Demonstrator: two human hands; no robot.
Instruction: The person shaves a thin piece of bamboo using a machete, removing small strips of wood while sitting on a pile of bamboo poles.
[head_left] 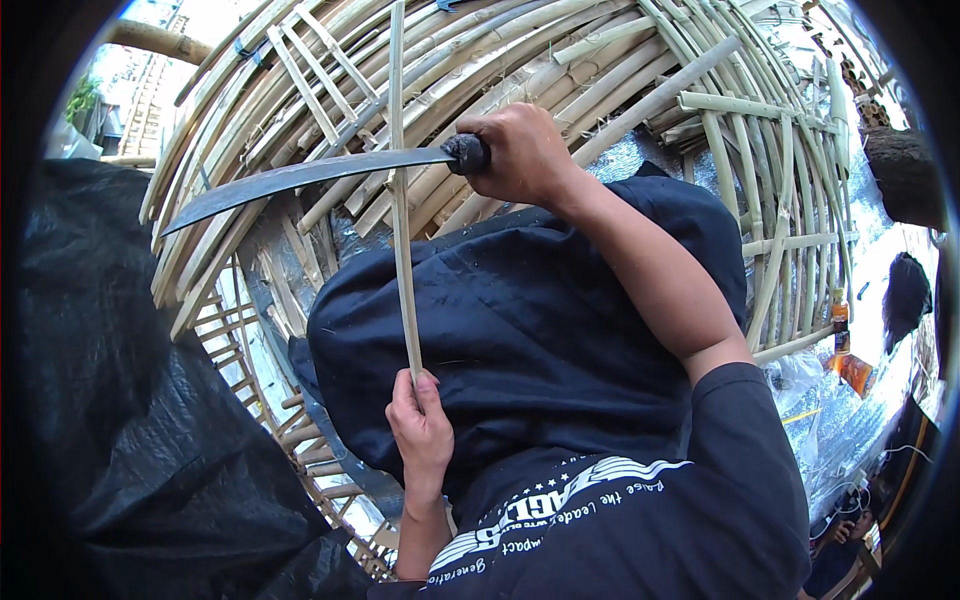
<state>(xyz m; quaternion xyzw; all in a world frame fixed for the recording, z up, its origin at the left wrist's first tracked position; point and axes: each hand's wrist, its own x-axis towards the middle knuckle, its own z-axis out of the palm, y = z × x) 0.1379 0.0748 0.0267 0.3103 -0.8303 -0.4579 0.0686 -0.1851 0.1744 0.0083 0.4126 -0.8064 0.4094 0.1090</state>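
My right hand [525,155] is closed around the dark handle of a long machete [300,174]. Its curved blade points left and crosses a narrow bamboo strip [404,265], touching or very near it. The lower end of that strip sits in my left hand [420,425], with thumb and fingers pinched around it. From there the strip runs away from me, past the blade, to the top edge of the view. A dark cloth [530,330] covers my lap beneath the strip.
Many split bamboo poles [480,60] lie piled in front of me. A bamboo lattice [780,220] stands at the right, with a small bottle [841,320] beside it. Black sheeting [120,400] hangs at the left. Another person [850,535] is at the lower right.
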